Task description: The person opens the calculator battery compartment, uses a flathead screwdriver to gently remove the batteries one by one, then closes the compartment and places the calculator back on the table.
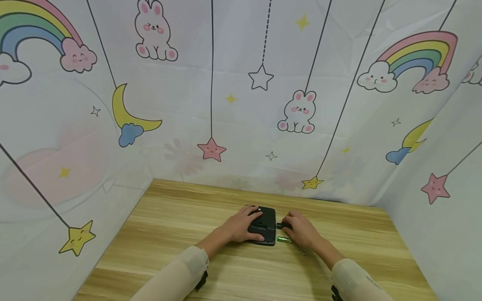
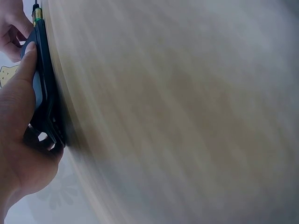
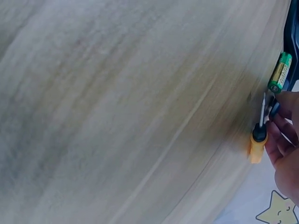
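Note:
A flat black device with rounded corners lies on the wooden table. My left hand rests spread over its left part, thumb stretched along its upper surface. Just off the device's right edge, my right hand pinches a small black piece; the fingers hide part of it. A green and gold battery lies between the device and my right hand. Beside the right fingertips is a screwdriver with an orange handle, its thin metal shaft pointing towards the battery in the right wrist view.
The wooden table reaches back to a white curtain printed with rabbits, stars and rainbows. More of this cloth hangs along the left and right sides. Both forearms come in from the table's near side in pale sleeves.

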Demonstrator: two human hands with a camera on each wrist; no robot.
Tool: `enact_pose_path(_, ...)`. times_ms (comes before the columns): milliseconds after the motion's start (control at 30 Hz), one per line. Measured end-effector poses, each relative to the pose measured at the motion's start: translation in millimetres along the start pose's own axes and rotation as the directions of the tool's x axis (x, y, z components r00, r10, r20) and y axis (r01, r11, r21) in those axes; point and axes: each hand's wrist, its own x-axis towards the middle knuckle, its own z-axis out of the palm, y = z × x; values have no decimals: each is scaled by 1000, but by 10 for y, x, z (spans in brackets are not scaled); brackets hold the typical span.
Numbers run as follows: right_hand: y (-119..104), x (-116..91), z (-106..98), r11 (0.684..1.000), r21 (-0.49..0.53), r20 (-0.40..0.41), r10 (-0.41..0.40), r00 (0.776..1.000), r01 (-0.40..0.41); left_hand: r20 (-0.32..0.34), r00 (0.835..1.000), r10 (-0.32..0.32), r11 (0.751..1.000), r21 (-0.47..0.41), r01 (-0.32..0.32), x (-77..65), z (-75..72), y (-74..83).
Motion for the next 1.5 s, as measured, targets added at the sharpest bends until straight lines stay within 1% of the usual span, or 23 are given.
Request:
enact_pose_path(167,36,-27,30,1000,-4,-10,-9,1000,9,1,1000,-1,1000,1,1,5,7,1)
enact_pose_path(367,58,-56,10,1000,19,-7,11,1000,-11,1,1000,-2,1000,4,2,9,13,1)
enact_pose_path(700,-32,-16,-64,999,32,-39,-5,999,6,-10,1000,18,1000,14,-18,-3,-6,-10)
enact_pose_path(933,-71,20,-72,999,40,-62,-4,998,6,-4,1000,20,1000,5,-20,-15,-26,8)
enact_pose_path(1067,-106,33,-93,997,72,-57,9,998,-5,1,1000,17,1000,0,-17,-16,-36,15)
enact_pose_path(1200,-125,39,-95,996,93,-56,5,998,0,2,1000,20,1000,0,-20,-14,-33,9)
enact_pose_path(1500,-171,64,-101,995,102,-50,-12,999,17,-1,1000,19,1000,3,-19,-5,-12,-5)
